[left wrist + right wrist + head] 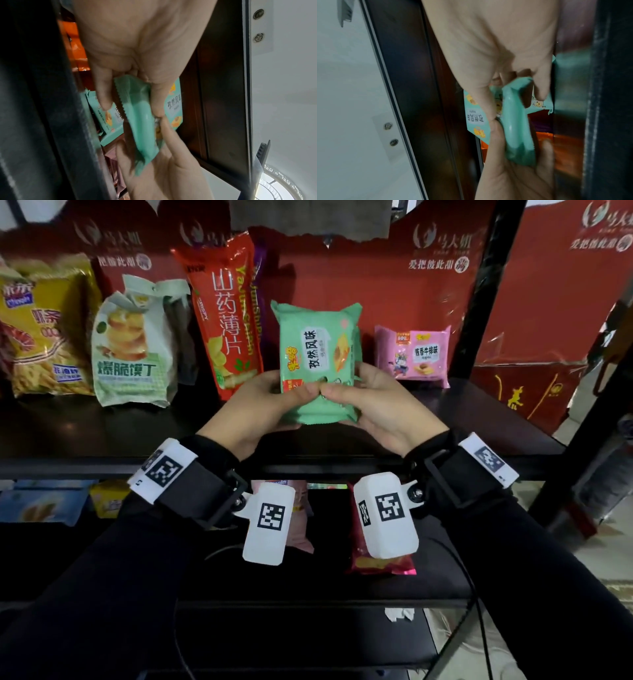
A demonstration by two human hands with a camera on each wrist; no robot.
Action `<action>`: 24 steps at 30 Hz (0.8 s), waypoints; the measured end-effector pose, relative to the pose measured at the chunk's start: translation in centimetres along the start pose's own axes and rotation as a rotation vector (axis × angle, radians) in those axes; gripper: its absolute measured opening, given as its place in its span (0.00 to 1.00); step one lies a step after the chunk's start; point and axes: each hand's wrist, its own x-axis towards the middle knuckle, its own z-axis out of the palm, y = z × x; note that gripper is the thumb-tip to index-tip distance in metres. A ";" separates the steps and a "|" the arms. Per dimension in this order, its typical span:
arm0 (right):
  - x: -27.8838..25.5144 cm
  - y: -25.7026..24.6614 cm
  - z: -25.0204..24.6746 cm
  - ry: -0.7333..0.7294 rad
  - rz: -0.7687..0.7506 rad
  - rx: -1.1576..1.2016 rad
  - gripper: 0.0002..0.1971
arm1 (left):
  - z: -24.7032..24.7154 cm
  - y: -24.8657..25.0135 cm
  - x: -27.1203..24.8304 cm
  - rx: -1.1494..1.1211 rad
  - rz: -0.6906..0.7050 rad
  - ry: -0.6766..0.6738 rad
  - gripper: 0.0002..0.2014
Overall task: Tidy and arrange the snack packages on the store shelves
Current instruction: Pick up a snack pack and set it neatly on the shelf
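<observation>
The light, crinkly, crushable green snack pack is pinched at its lower edge by the left hand and the right hand, best held by its sides.

Behind the hands: red printed backing board bearing pale logos and characters, with a torn grey sheet hanging from above. To the right of the hands: black upright post, a second red printed panel beyond it, pale tiled floor lower down. Below the wrists: a black cable trailing down.
</observation>
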 end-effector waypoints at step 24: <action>0.3 -1.9 -0.7 -0.057 -0.120 0.088 0.07 | 1.3 2.9 2.0 -0.311 0.214 0.157 0.03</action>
